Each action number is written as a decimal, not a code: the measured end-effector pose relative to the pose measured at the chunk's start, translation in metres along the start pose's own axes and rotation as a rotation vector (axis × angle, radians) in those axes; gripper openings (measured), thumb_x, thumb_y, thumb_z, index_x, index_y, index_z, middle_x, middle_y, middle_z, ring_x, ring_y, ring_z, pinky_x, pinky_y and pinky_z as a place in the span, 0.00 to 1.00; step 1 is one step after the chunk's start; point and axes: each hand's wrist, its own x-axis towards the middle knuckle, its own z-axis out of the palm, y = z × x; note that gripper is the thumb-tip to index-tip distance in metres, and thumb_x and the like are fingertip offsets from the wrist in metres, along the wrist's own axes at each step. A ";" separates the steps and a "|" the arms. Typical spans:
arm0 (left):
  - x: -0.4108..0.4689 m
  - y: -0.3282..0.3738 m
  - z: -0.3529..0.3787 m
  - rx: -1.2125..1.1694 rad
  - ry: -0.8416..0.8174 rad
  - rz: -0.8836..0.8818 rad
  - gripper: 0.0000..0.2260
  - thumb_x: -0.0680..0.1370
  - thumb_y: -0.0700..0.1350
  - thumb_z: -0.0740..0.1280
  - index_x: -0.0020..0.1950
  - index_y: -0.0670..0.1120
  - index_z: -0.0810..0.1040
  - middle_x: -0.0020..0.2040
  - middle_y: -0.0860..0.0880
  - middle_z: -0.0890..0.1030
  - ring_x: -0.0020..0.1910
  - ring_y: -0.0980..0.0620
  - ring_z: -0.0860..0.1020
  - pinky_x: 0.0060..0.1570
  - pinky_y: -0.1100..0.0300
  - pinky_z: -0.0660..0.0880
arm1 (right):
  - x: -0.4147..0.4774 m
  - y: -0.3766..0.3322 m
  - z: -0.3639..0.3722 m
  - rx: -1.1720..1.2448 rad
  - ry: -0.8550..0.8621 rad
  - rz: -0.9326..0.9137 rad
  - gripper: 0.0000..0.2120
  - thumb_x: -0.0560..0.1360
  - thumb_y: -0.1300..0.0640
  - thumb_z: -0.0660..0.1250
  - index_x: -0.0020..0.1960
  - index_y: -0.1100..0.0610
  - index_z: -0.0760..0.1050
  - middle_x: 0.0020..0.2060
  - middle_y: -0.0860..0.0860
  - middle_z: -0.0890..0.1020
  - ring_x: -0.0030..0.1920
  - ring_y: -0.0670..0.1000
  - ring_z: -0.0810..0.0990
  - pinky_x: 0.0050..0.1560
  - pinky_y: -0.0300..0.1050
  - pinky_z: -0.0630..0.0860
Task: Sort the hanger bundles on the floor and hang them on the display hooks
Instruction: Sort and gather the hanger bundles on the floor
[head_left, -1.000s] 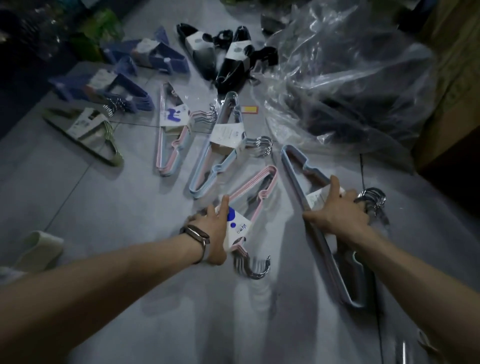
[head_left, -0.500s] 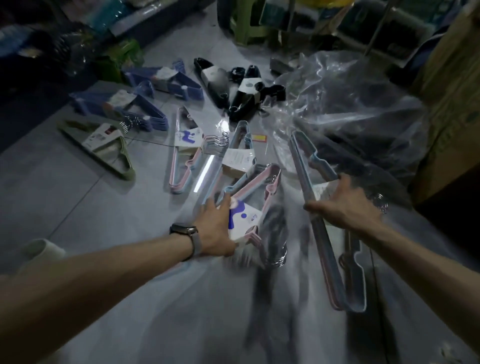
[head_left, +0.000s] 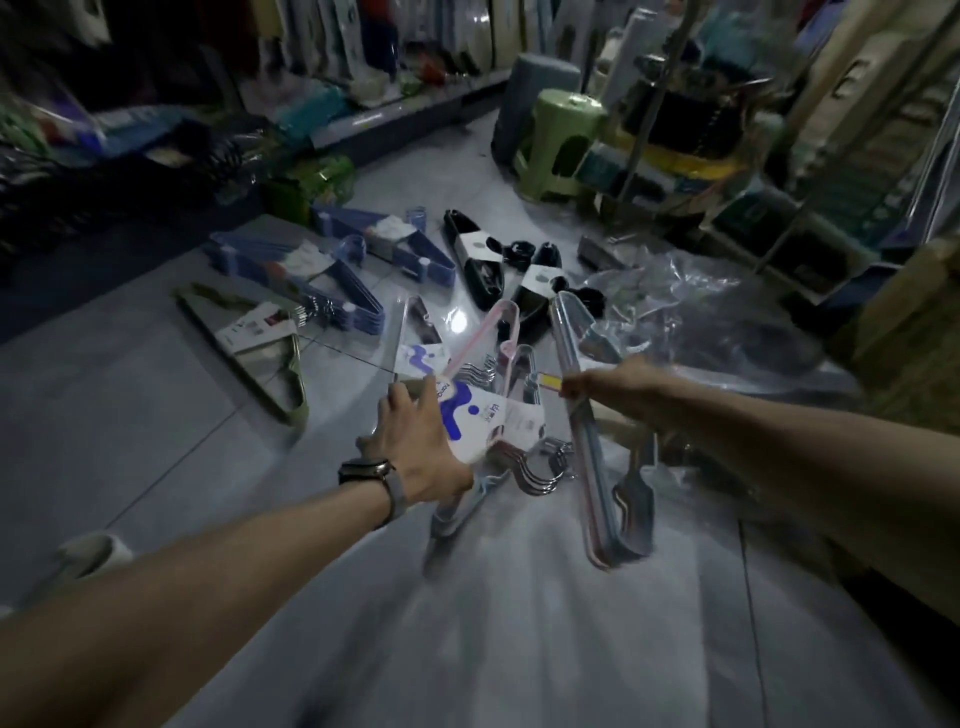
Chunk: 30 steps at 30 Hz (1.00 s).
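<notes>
Grey floor tiles (head_left: 156, 441) in a dim shop aisle carry the laid-out stock. At frame centre the left hand (head_left: 415, 447) grasps a pink hanger bundle (head_left: 483, 421) at its white-and-blue label band. The right hand (head_left: 618, 387) is clenched round the bar of a longer grey-blue hanger bundle (head_left: 597, 483) just right of it. Both bundles look raised and tilted off the tiles, though motion blur makes that hard to confirm. Chrome hooks (head_left: 540, 475) hang below the pink bundle, between the two hands.

To carry these well, I would hold each bundle near its band so the hangers stay stacked. The two sets should stay apart so their hooks do not snag, and the hooks should be turned upward before reaching for a display hook. None is plainly visible, so the target must be found first.

Left of centre lie a green bundle (head_left: 270, 358) and blue bundles (head_left: 332, 291). Black bundles (head_left: 480, 265) sit above centre, with a clear plastic bag (head_left: 701, 312) to the right and a green stool (head_left: 566, 140) in the upper middle.
</notes>
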 end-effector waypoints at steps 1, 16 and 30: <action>0.007 -0.003 -0.006 0.015 0.008 -0.013 0.53 0.54 0.63 0.74 0.74 0.52 0.56 0.63 0.45 0.64 0.66 0.42 0.66 0.58 0.36 0.76 | 0.008 -0.008 0.010 0.063 -0.025 0.003 0.51 0.55 0.29 0.79 0.67 0.60 0.75 0.64 0.59 0.77 0.56 0.59 0.79 0.43 0.44 0.76; 0.008 -0.120 -0.012 0.072 0.157 -0.266 0.54 0.57 0.55 0.82 0.77 0.56 0.57 0.63 0.46 0.65 0.64 0.42 0.69 0.54 0.45 0.77 | 0.100 -0.042 0.141 0.356 0.000 0.278 0.70 0.47 0.39 0.80 0.79 0.50 0.45 0.73 0.64 0.64 0.68 0.69 0.71 0.61 0.64 0.77; 0.030 -0.072 -0.021 -0.009 0.174 -0.211 0.51 0.58 0.52 0.84 0.76 0.51 0.61 0.66 0.44 0.65 0.64 0.41 0.71 0.55 0.51 0.76 | 0.116 -0.020 0.150 0.266 -0.100 0.128 0.53 0.53 0.31 0.73 0.72 0.52 0.64 0.62 0.62 0.75 0.50 0.67 0.83 0.37 0.69 0.83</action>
